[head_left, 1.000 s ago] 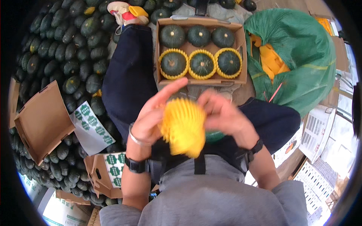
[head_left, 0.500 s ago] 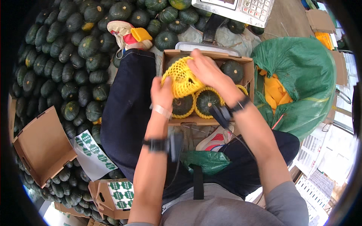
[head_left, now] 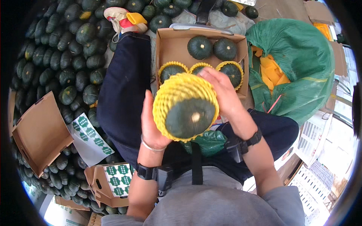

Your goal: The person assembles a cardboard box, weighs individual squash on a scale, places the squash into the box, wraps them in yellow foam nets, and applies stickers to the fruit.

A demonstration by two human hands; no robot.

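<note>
Between my hands is a dark green squash (head_left: pixel 190 118) with a yellow foam net (head_left: pixel 183 88) around its side, its stem end showing. My left hand (head_left: pixel 150 126) cups it from the left, and my right hand (head_left: pixel 222 92) grips its upper right, the fingertips on the net. It is held up over my lap, nearer than the cardboard box (head_left: pixel 171 45). Inside the box, two bare squashes (head_left: pixel 200 47) sit in the far row. In the near row are squashes in yellow nets (head_left: pixel 230 73), the middle one mostly hidden by the held squash.
Many loose squashes (head_left: pixel 68 75) are heaped along the left. On the right, a green sack (head_left: pixel 298 67) stands open with yellow nets (head_left: pixel 272 71) inside. At lower left are an open carton (head_left: pixel 43 132), a sheet of green stickers (head_left: pixel 90 137) and a smaller carton (head_left: pixel 100 180) holding stickers.
My hands have come back toward my body from above the box. The yellow net, earlier held over the box, now surrounds a squash in both hands. The view has shifted.
</note>
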